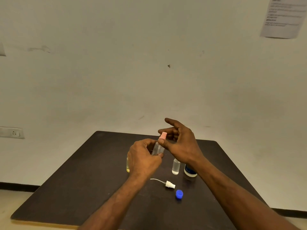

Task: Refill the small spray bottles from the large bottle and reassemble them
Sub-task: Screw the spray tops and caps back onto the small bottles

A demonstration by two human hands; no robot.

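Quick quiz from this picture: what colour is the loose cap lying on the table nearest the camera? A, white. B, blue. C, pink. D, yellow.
B: the blue cap lies alone on the dark table, just nearer the camera than the white spray head with its tube; the pink spray top is up in the right hand.
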